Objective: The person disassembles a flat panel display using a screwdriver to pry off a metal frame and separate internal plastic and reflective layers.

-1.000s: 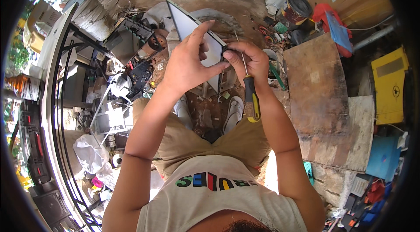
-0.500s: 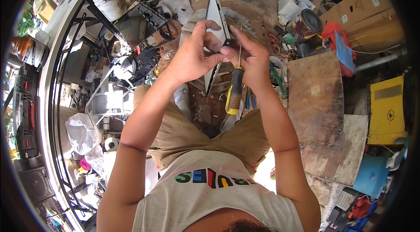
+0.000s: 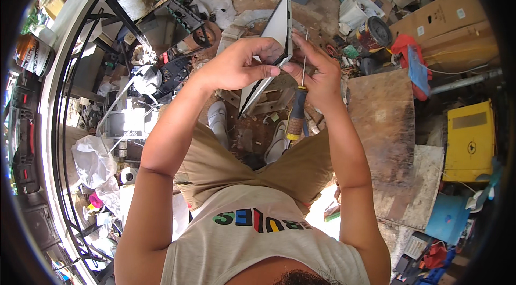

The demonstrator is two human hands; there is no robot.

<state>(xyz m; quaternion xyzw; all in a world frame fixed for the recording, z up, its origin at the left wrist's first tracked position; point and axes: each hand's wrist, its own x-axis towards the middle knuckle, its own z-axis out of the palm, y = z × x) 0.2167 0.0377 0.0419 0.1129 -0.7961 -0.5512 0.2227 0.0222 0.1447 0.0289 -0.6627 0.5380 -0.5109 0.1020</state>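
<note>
A thin flat panel [image 3: 276, 22], white on one face with a dark metal-looking edge, stands on edge in front of me, like a display panel. My left hand [image 3: 248, 65] grips its near side, thumb and bent fingers around the edge. My right hand [image 3: 321, 74] is at the panel's right side, thumb tip close to my left thumb. A screwdriver [image 3: 296, 114] with a yellow and dark handle hangs in the right hand. Its thin shaft runs up along the fingers, with the handle toward my knees. The panel's lower part slants down left below my hands.
A wooden board [image 3: 381, 123] lies at the right, beside a yellow case [image 3: 470, 142] and a blue container [image 3: 450, 219]. Cardboard boxes [image 3: 446, 24] and an open can [image 3: 376, 33] stand at the far right. A metal-framed table [image 3: 47, 123] runs along the left, near scattered electronic parts [image 3: 180, 72].
The panel has turned, its top moving right and its lower end swinging left, so more of the lower part shows. Both hands shifted slightly right, and the screwdriver moved right with the right hand.
</note>
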